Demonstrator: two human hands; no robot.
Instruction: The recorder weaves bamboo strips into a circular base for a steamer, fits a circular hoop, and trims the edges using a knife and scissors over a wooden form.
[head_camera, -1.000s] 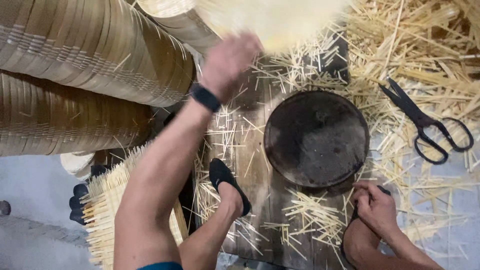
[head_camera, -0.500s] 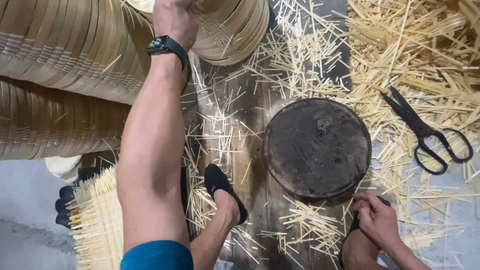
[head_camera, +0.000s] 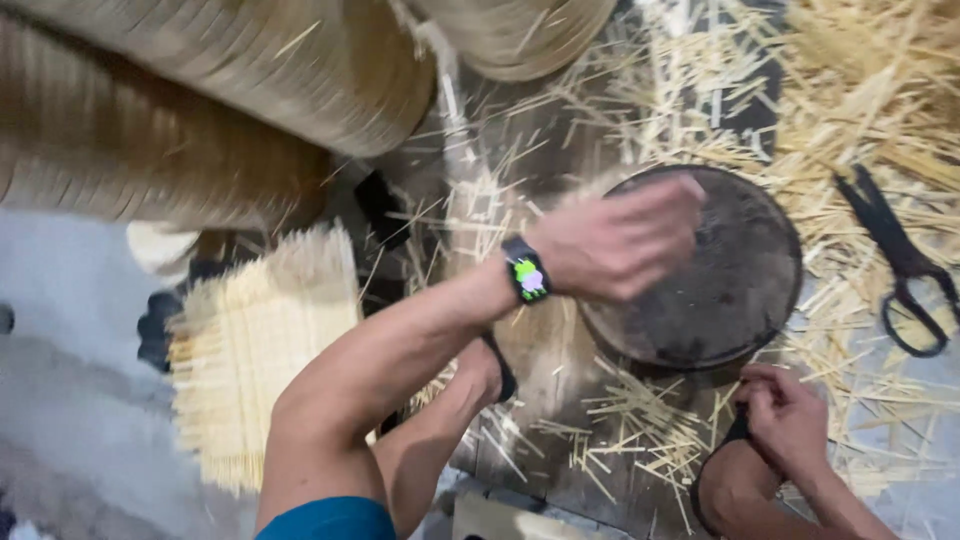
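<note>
Right now your left hand (head_camera: 625, 245) hangs over the near-left edge of the round dark disc (head_camera: 715, 290), blurred, fingers curled loosely together with nothing visible between them; whether it touches the disc you cannot tell from this view. A watch with a bright green face (head_camera: 527, 277) sits on that wrist. The disc itself lies flat on the dark wooden board (head_camera: 540, 350), right of centre, ringed by pale cut straw splinters (head_camera: 640, 420).

Down at the lower right, your right hand (head_camera: 785, 415) is closed on a black strap (head_camera: 733, 432) at the ankle, fingers bent and pressed around it. Your other foot, in a black slipper (head_camera: 500, 370), rests on the board just below your left forearm.

Off to the right, black scissors (head_camera: 900, 265) lie on a thick heap of straw (head_camera: 880, 130), well apart from both hands. To the left, a bundle of pale straight sticks (head_camera: 255, 350) lies on the floor beside your left arm. Along the top, big stacks of woven straw rings (head_camera: 230, 90) lie on their sides, another one (head_camera: 520, 40) just above the board.
</note>
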